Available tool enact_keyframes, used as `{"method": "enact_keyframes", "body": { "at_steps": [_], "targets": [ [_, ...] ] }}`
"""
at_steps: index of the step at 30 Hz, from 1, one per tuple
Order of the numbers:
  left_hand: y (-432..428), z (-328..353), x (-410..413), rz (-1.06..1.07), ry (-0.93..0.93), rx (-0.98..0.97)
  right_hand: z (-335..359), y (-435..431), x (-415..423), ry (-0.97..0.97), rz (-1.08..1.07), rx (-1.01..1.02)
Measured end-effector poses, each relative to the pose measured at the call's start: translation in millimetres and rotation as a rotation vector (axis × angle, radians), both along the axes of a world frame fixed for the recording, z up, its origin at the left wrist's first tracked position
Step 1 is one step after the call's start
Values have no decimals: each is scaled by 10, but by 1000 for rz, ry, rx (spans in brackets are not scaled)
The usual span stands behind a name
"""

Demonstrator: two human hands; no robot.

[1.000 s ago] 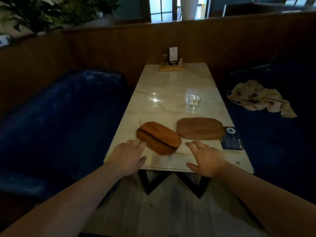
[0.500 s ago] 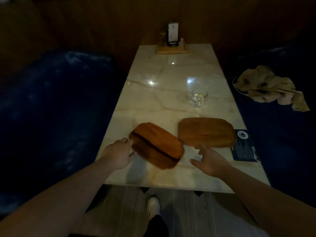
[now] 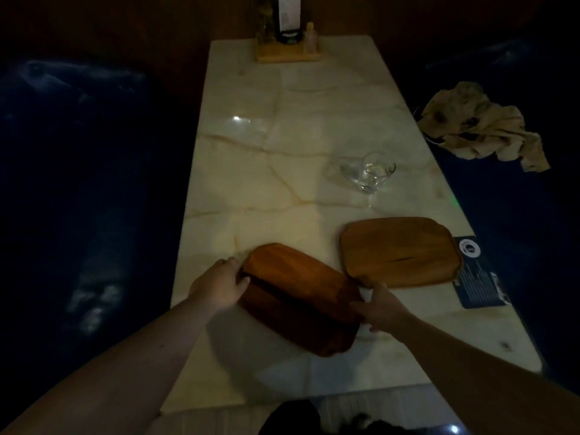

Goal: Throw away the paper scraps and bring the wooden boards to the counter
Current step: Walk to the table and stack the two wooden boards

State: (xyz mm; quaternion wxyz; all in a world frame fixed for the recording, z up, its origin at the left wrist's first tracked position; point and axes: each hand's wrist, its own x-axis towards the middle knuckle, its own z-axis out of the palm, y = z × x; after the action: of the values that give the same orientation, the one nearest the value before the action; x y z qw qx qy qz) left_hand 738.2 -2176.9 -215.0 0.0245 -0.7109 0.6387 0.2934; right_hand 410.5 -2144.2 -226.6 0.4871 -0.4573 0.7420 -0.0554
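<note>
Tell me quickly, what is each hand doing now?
Left hand: gripping the left end of the darker wooden board.
Right hand: gripping the right edge of the same board.

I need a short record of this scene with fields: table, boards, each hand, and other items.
table: pale marble table, dim light
boards: darker stacked boards near front edge; lighter board beside them, to the right
left hand: grips far-left end of the stacked boards
right hand: at their right edge, grip unclear
glass: upright, behind lighter board
card: dark, at table's right edge
cloth: crumpled on right seat
paper scraps: none clearly seen
</note>
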Motion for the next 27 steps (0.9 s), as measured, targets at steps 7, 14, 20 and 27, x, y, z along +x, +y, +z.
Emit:
{"method": "enact_keyframes", "body": {
  "at_steps": [7,14,20,27],
  "targets": [
    [-247,-219,-64,50,200,59,-107,13,-10,-117,-187,83],
    [-200,-183,86,224,177,127,-154,-8,46,-252,-153,71],
    [-37,-109,-98,436,232,83,-126,-319,-304,-364,-155,-13],
    [-205,-97,-1009,529,269,14,-43,-828,-1122,-297,-183,-113]
  ]
}}
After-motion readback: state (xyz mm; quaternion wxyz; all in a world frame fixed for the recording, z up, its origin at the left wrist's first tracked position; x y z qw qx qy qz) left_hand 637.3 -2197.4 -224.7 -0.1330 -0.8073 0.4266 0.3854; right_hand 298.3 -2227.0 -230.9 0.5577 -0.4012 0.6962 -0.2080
